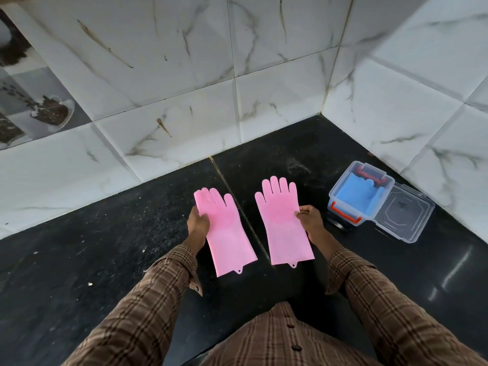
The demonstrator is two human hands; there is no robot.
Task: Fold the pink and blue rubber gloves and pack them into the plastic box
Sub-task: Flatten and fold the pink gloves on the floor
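Two pink gloves flat, ready to fold

My left hand point(198, 223) grips the left pink glove point(224, 231), my right hand point(309, 219) pinches the right pink glove point(284, 223), both on the black tabletop point(105, 260). Slick rubber could spring open. Beyond, the open plastic box point(355, 196) already holds the blue gloves point(355, 192).
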